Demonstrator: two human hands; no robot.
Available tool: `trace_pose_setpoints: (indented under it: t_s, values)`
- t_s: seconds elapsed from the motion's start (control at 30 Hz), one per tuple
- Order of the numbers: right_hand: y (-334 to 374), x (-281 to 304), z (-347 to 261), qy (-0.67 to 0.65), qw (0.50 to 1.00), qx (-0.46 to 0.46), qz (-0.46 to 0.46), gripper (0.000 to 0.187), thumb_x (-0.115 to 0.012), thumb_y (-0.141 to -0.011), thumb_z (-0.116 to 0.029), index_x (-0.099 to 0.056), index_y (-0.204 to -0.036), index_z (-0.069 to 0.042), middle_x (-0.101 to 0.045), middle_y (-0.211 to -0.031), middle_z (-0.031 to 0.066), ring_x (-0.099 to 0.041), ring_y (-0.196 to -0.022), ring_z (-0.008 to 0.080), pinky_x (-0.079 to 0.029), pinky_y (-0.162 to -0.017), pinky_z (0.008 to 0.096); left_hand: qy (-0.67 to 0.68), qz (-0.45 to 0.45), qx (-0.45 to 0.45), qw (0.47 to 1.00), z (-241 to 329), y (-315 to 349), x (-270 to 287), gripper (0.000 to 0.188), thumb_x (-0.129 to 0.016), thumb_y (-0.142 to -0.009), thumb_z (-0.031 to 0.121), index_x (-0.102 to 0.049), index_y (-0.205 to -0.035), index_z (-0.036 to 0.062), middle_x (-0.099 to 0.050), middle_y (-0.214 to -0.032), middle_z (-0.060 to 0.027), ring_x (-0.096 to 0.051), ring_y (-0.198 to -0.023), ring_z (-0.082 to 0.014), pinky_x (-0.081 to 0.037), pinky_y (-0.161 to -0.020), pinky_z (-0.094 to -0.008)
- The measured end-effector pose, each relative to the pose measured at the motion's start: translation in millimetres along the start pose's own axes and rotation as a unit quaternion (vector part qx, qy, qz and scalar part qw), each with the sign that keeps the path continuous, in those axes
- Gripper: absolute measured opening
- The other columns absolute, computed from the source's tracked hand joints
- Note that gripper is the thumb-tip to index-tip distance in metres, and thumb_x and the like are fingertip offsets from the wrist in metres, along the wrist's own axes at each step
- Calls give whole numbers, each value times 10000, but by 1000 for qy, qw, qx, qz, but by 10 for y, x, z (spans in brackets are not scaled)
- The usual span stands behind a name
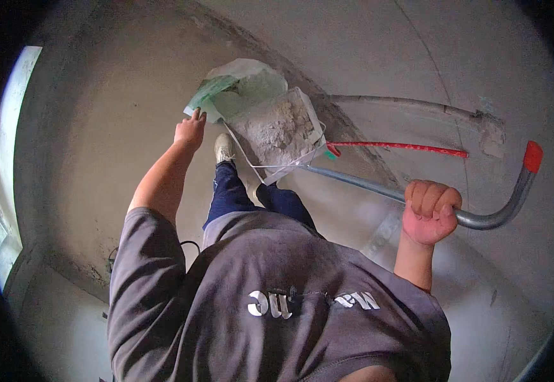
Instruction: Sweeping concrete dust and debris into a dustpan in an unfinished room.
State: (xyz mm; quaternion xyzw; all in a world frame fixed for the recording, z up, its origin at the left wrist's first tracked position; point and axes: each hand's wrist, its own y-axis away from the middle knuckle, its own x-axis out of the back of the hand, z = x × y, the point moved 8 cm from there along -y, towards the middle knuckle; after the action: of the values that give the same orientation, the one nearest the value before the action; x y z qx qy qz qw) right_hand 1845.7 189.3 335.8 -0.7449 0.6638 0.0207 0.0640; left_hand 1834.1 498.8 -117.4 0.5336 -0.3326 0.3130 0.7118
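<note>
My left hand (pixel 191 130) is closed on the near left edge of a pale sack (pixel 251 71) with a green lining, and holds its mouth spread. Beside the sack is a white-rimmed scoop (pixel 320 130) heaped with grey rubble (pixel 280 130), its far side close against the sack's mouth. My right hand (pixel 430 213) is wrapped in a fist round a grey metal pipe handle (pixel 359 183). This handle runs from the scoop's near edge to a bent end with a red tip. The sack's inside is partly hidden.
A red bar (pixel 398 148) reaches from the scoop's right side toward the wall. Grey plaster walls (pixel 385 57) rise at the far side and right, with a channel (pixel 410 102) cut in one. A window (pixel 19 159) is at the left. My shoe (pixel 224 148) stands close to the scoop.
</note>
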Motion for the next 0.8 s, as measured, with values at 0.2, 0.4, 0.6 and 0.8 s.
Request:
trace_pose_setpoints:
  t_s: [0.2, 0.4, 0.6, 0.8]
  values:
    - [-96, 64, 52, -12, 1000, -9, 7, 358, -529, -859, -245, -318, -597, -122, -310, -447, -15, -261, -393, 114, -252, -450, 297, -88, -4, -76, 993, 219, 27, -144, 276, -491, -830, 149, -570, -1076, 50, -538, -1078, -101, -517, -1046, -253, -457, -826, -357]
    - [4, 269, 19, -28, 1000, -8, -1, 348, -522, -858, -239, -321, -605, -112, -309, -449, -10, -264, -399, 121, -251, -452, 309, -141, -13, -116, 983, 555, 91, -265, 208, -504, -814, 145, -633, -935, 34, -541, -1075, -104, -490, -1081, -242, -426, -884, -341]
    - [59, 290, 29, -23, 999, 0, -27, 348, -529, -856, -256, -323, -609, -122, -302, -453, -12, -253, -403, 116, -269, -473, 306, -163, -31, -126, 978, 816, 91, -347, 233, -507, -820, 161, -649, -951, 31, -511, -1185, -125, -421, -1187, -253, -383, -958, -343]
    - [-49, 258, 13, -42, 999, -20, -27, 346, -510, -848, -241, -309, -597, -112, -291, -450, -4, -255, -410, 124, -283, -479, 323, -234, -31, -156, 959, 889, 231, -570, 265, -511, -821, 154, -640, -1018, 33, -441, -1319, -135, -348, -1268, -268, -345, -999, -341]
